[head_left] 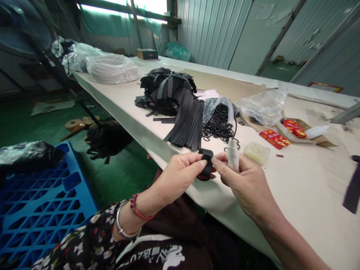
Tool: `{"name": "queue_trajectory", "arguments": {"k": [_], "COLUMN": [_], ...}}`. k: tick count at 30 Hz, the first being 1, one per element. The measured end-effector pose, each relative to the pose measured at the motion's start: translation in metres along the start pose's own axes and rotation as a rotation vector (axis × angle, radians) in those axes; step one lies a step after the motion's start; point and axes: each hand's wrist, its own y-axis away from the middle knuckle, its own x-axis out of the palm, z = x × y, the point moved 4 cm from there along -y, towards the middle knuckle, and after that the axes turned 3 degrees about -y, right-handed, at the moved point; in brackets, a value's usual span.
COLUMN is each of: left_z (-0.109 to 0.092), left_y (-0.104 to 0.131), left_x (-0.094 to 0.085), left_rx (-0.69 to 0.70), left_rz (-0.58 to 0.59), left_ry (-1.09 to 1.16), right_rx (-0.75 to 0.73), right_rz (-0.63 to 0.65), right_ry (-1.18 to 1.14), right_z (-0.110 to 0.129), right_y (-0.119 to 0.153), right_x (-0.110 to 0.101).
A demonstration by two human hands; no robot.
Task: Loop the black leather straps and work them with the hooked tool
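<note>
My left hand (178, 174) pinches a short black webbing strap (206, 165), folded round into a loop, at the table's front edge. At the loop's right side, the thumb and fingertips of my right hand (244, 178) close on it. A whitish wrapped shape (233, 155) stands up from my right hand; it looks like a covered index finger. Just beyond the hands, a bundle of cut black straps (187, 120) fans out toward me. Beside it lies a heap of small black metal rings (218, 122), partly in a clear plastic bag. A pale yellowish block (256, 153) rests right of my right hand.
Red and yellow packets (275, 138) lie by a crumpled clear bag (263, 107). White coiled material (112, 68) and a small box (147, 54) sit farther back. A blue plastic pallet (56, 210) is on the floor at left, below a fan (22, 30).
</note>
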Motion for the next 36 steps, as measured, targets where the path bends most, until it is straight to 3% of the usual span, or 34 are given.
{"name": "queue_trajectory", "arguments": {"k": [6,13,15,19,21,26,29,36], "left_z": [0.004,0.007,0.008,0.013,0.016,0.02,0.021,0.031], "left_y": [0.001,-0.001,-0.002,-0.002,-0.001,-0.002,-0.005,-0.013], "left_x": [0.0,0.0,-0.001,-0.002,-0.003,-0.004,-0.004,-0.007], "left_rx": [-0.001,-0.011,0.01,0.015,-0.003,-0.008,-0.018,-0.09], "left_rz": [-0.008,-0.025,-0.035,-0.03,-0.021,0.004,0.029,0.026], "left_ry": [0.001,0.03,0.007,0.007,0.005,-0.047,-0.065,-0.017], "right_rx": [0.049,-0.013,-0.202,-0.951,-1.184,-1.354,-1.407,-1.404], "right_rz": [0.059,0.052,0.016,0.019,0.07,0.135,0.098,0.092], "right_ry": [-0.082,0.032,0.173,0.589,0.754,0.911,0.914,0.998], "right_z": [-0.002,-0.002,-0.001,0.007,0.004,-0.002,-0.002,0.001], "right_y": [-0.002,-0.001,0.0,0.016,0.024,0.03,0.03,0.021], "right_x": [0.003,0.003,0.0,-0.001,0.0,-0.003,-0.005,-0.003]}}
